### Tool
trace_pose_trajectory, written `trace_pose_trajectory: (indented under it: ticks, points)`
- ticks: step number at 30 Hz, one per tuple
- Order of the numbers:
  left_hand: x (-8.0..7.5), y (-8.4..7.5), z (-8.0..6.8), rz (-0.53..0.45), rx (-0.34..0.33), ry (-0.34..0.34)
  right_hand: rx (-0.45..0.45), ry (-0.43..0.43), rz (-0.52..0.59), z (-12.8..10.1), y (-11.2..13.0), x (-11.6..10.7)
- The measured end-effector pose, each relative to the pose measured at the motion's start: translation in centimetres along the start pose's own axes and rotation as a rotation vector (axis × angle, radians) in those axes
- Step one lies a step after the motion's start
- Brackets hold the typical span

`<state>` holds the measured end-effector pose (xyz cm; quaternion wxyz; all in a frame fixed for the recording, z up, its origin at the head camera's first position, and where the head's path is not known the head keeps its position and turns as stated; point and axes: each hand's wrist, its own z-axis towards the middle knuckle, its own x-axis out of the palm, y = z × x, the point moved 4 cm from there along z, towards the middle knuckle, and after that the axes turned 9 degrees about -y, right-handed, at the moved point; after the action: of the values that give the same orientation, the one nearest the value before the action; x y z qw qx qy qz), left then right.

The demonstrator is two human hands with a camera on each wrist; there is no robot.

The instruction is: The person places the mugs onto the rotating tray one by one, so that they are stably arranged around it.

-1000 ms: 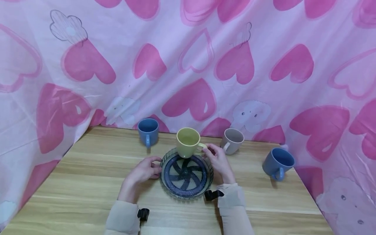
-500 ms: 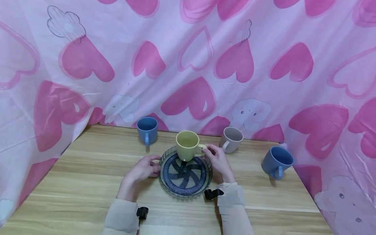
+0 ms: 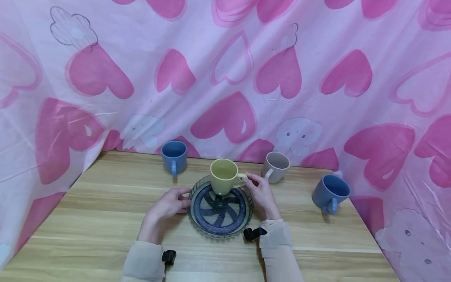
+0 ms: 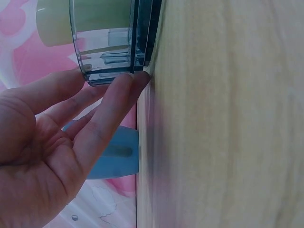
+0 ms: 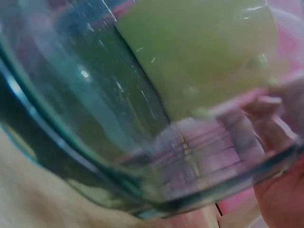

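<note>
Head view first: we've got a yellow mug (image 3: 224, 176) held by its handle in the right hand (image 3: 260, 192), fingers pinched round the handle, with the mug sitting low over the far part of a round glass dish (image 3: 197, 223). We can't tell if the mug's base actually touches the dish or hangs just above it. The dish lies flat on the wooden tabletop (image 3: 88, 211), dead centre in front of us, with a dark pinwheel pattern showing through its bottom.

The left hand (image 3: 170, 204) is at the dish's 9 o'clock, fingers fairly straight and relaxed, tips against the rim. The left wrist view backs that up: fingertips (image 4: 135, 81) rest on the dish's ribbed wall right where it meets the tabletop, nothing gripped.

The right wrist view is mostly a blurry look through the glass wall (image 5: 85, 142), the yellow mug filling the top and fingers (image 5: 266, 111) curled near it.

Around the dish: a blue mug (image 3: 174, 156) at about 11 o'clock, a grey mug (image 3: 276, 167) at 1 o'clock just beyond the right hand, and another blue mug (image 3: 330, 193) out at 3 o'clock, tilted. A pink heart-print cloth (image 3: 225, 78) hangs behind it all.
</note>
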<state>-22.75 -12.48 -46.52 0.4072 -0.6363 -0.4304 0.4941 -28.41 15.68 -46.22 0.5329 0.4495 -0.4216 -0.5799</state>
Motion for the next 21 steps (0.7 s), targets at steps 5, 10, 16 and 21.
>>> trace_pose_trajectory:
  ticks: [5,10,16,21]
  points:
    - [0.0,0.2,0.1,-0.003,0.002,0.005,-0.002,-0.042,-0.008,0.2,-0.8,0.0]
    - [0.0,0.2,0.2,0.006,0.008,0.009,0.003,-0.024,0.005,0.2,-0.4,0.0]
    - [0.0,0.0,0.2,0.005,0.008,0.005,0.036,0.020,0.029,-0.5,2.1,0.0]
    - [0.0,0.0,0.1,0.011,0.001,0.006,-0.010,-0.005,-0.108,-0.9,3.7,-0.9]
